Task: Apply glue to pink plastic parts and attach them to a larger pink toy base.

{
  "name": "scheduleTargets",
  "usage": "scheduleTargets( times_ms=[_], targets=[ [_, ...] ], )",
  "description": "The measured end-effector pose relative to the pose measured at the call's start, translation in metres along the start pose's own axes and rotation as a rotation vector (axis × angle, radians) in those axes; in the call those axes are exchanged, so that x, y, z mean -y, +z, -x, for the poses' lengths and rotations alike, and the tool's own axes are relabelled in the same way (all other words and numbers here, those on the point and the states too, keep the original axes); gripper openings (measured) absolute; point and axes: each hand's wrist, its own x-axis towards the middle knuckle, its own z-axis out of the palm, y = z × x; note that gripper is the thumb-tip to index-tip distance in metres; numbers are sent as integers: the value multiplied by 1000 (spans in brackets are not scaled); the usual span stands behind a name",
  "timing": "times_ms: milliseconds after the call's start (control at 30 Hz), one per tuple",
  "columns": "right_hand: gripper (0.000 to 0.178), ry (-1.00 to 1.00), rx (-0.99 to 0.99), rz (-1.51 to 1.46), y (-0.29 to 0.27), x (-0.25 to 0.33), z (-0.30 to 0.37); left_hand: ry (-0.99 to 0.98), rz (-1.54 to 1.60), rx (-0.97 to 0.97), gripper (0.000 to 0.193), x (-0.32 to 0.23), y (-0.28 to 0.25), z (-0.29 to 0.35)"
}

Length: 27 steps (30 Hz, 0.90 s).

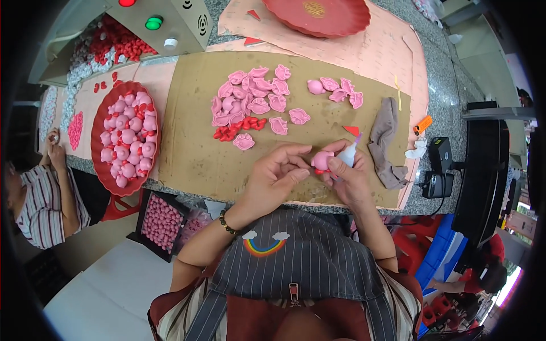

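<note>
My right hand [354,181] is closed round a small pale squeeze bottle [347,153] with a purple nozzle tip pointing up. A pink toy figure [322,161] with a red part at its base rests at the fingertips of the same hand. My left hand [278,175] is just left of the figure, fingers curved and apart, nothing visible in it. Beyond my hands lies a heap of pink half shells [250,94], with small red pieces [239,129] at its near edge. A few more pink pieces [343,91] lie to the right.
Brown cardboard [190,113] covers the bench. On the left stands a red scalloped tray [98,133] full of pink figures. A grey-brown cloth [384,142] and red triangle [352,131] lie right. A machine [170,25] stands back left; another person [54,199] sits far left.
</note>
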Motion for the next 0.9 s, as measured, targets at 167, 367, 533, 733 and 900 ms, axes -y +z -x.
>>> scheduleTargets(
  times_ms=[167, 367, 533, 733, 900],
  targets=[
    [29, 2, 64, -60, 12, -11, -3, 14, 70, -1, 32, 5, -4, 4],
    [33, -24, 96, 6, 23, -14, -2, 38, 78, -105, 34, 4, -10, 11],
    [38, -94, 169, 337, 24, -10, 1, 6, 112, -129, 38, -3, -15, 16],
    [37, -178, 160, 384, 34, -6, 4, -136, 382, -22, 33, -1, -21, 20],
    [32, -125, 132, 421, 37, -4, 12, -122, 303, -11, 29, -3, -20, 21]
  ],
)
